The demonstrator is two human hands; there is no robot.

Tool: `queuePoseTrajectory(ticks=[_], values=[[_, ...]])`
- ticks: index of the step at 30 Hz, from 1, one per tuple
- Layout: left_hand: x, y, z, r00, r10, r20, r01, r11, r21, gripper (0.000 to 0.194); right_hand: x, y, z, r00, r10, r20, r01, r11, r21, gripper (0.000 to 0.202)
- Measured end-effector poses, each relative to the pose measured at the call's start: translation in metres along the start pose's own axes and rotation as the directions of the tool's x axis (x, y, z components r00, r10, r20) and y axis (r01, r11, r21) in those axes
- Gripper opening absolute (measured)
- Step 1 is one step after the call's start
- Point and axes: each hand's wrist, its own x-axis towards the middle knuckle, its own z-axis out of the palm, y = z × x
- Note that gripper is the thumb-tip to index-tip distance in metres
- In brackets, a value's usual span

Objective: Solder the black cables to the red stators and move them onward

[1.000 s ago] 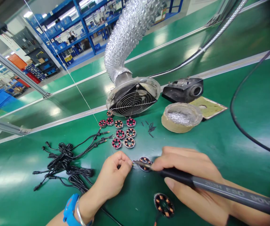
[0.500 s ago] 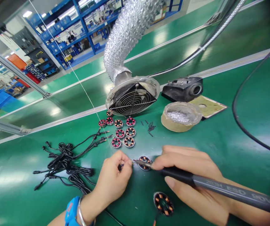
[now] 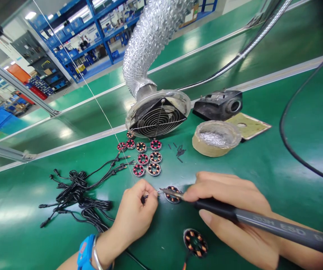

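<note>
My right hand [image 3: 231,210] is closed around a soldering iron [image 3: 263,219], whose tip points left over a ring-shaped motor stator [image 3: 172,194] with copper windings. Left of that stator, my left hand [image 3: 139,210] pinches a black cable [image 3: 144,198]; its thin wire ends come close to the iron's tip. Whether tip and wires touch is too small to tell. A second copper-wound stator [image 3: 195,243] with coloured leads lies nearer to me, below the right hand.
Several stators [image 3: 143,159] stand grouped under a round fume extractor [image 3: 158,116]. Coiled black cables [image 3: 77,187] lie left. Small black tube pieces [image 3: 181,151], a tape roll [image 3: 215,144] holding silvery material, a yellowish sponge pad [image 3: 248,126] and a black iron holder [image 3: 218,105] sit toward the back right.
The soldering iron's tip has shifted slightly up and back from the wire ends, and my right hand has moved a little right. My left hand stays almost still.
</note>
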Motion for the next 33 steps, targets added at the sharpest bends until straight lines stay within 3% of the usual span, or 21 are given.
queuePoseTrajectory(ticks=[15, 33], values=[[-0.0008, -0.0015, -0.0001, 1.000, -0.006, 0.003, 0.006, 1.000, 0.005, 0.019, -0.0014, 0.0022, 0.0046, 1.000, -0.018, 0.013, 0.018, 1.000, 0.016, 0.028], [-0.0007, -0.0010, -0.0002, 1.000, 0.004, 0.000, -0.004, 1.000, -0.002, 0.020, -0.0020, 0.0035, 0.0031, 0.998, -0.044, -0.049, 0.044, 0.999, 0.004, 0.031]])
